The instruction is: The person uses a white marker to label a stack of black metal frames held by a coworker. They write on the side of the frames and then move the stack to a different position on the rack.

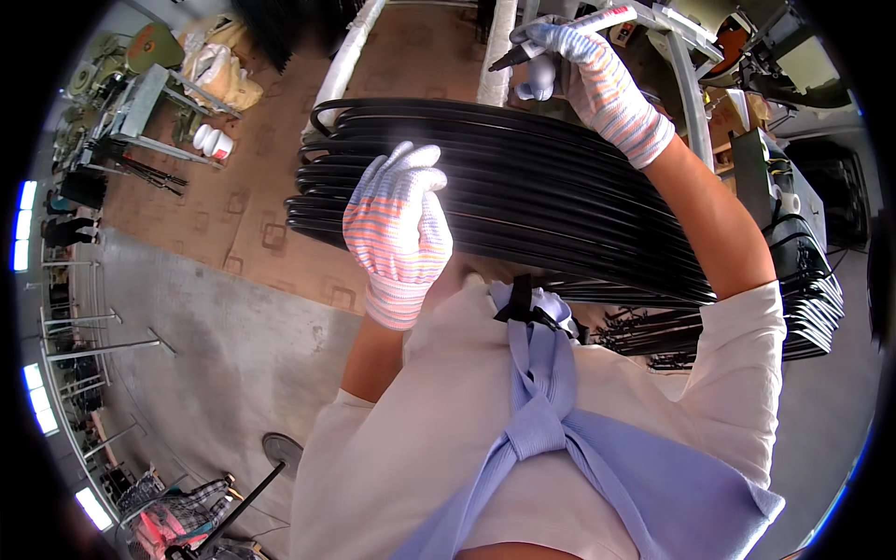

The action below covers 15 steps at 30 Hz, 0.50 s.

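My right hand [588,79], in a striped knit glove, is closed around a marker pen [607,17]. The pen has a white barrel and a dark front end, which points to the left over a white-wrapped rail. Below it and to the left, my left hand [399,224] wears a matching glove. Its fingers are loosely bent, with the thumb apart, and no object shows in them. Between and beneath both hands lies a large bundle of long black rods or tubes [523,177], some with rounded bent ends at the left. The left hand overlaps these ends; contact cannot be told.
White-wrapped rails [347,58] run under the bundle at the far side. More black rods [807,308] hang at the right, beside a grey metal cabinet [793,187]. Left stand a metal bench [140,107] and white tubs [215,142]. A round-based stand [280,452] is at lower left.
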Each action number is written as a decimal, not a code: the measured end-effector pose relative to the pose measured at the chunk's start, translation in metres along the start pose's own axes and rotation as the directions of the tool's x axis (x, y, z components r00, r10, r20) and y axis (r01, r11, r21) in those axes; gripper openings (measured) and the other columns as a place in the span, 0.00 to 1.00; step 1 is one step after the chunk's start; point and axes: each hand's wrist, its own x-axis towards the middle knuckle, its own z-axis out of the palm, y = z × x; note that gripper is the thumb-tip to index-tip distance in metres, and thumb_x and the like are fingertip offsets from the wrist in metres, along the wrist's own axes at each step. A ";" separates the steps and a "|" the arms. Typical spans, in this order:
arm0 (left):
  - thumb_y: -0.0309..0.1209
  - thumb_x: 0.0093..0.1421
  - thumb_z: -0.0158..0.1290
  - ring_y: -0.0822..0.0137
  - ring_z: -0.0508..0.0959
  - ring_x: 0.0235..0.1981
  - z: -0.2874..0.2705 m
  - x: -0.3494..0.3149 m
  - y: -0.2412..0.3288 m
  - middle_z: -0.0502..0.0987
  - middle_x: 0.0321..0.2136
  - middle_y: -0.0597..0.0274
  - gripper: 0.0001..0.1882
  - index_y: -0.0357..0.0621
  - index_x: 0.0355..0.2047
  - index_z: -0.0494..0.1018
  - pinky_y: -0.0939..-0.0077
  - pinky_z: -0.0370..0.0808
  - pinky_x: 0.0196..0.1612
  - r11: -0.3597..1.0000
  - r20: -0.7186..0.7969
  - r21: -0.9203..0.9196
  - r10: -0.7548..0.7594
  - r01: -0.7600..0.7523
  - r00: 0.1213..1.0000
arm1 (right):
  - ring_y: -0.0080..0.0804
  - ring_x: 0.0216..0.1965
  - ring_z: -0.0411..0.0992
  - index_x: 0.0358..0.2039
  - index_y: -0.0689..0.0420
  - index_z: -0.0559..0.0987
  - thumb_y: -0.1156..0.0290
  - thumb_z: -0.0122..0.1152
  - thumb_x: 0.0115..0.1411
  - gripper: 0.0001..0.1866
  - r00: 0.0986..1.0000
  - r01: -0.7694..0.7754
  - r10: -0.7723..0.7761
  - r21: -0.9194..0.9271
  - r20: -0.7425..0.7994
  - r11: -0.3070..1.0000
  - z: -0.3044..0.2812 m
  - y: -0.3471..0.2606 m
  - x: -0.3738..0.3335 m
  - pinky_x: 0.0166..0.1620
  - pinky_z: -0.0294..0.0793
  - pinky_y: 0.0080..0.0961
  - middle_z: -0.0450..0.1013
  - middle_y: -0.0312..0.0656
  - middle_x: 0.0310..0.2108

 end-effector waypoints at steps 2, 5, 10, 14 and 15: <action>0.20 0.48 0.47 0.53 0.77 0.37 0.000 -0.002 0.003 0.77 0.30 0.55 0.04 0.39 0.24 0.71 0.62 0.70 0.46 1.000 0.000 0.015 -0.013 0.013 1.000 | 0.27 0.25 0.72 0.37 0.60 0.74 0.60 0.54 0.56 0.16 0.999 -0.037 0.037 0.077 0.002 0.996 0.000 0.002 0.001 0.36 0.74 0.27 0.72 0.37 0.22; 0.19 0.47 0.48 0.54 0.75 0.39 0.001 0.001 0.010 0.76 0.34 0.55 0.06 0.40 0.27 0.70 0.66 0.70 0.45 0.994 0.043 0.094 -0.053 0.049 0.998 | 0.21 0.18 0.68 0.38 0.61 0.73 0.59 0.53 0.57 0.17 0.985 -0.041 0.050 -0.057 0.166 0.998 0.003 0.004 0.007 0.35 0.74 0.25 0.69 0.34 0.19; 0.19 0.45 0.48 0.56 0.75 0.37 0.012 0.010 0.022 0.76 0.35 0.57 0.07 0.43 0.26 0.69 0.68 0.71 0.42 0.952 0.106 0.276 -0.164 0.129 0.981 | 0.17 0.10 0.60 0.35 0.62 0.74 0.60 0.54 0.58 0.16 0.963 0.007 0.033 -0.146 0.266 0.989 0.012 0.019 0.023 0.24 0.72 0.17 0.65 0.32 0.13; 0.18 0.45 0.47 0.56 0.75 0.37 0.017 0.015 0.017 0.75 0.29 0.57 0.06 0.42 0.24 0.68 0.67 0.70 0.40 0.949 0.103 0.278 -0.183 0.148 0.978 | 0.18 0.14 0.69 0.32 0.60 0.75 0.59 0.55 0.58 0.15 0.952 0.191 -0.096 -0.316 0.292 0.929 0.018 0.028 0.037 0.18 0.70 0.14 0.67 0.33 0.15; 0.17 0.45 0.46 0.56 0.75 0.37 0.019 0.015 0.018 0.75 0.26 0.56 0.05 0.41 0.23 0.68 0.67 0.70 0.40 0.952 0.086 0.261 -0.187 0.159 0.979 | 0.19 0.16 0.71 0.29 0.59 0.76 0.59 0.55 0.57 0.15 0.953 0.173 -0.071 -0.336 0.296 0.926 0.019 0.029 0.040 0.17 0.70 0.14 0.68 0.33 0.16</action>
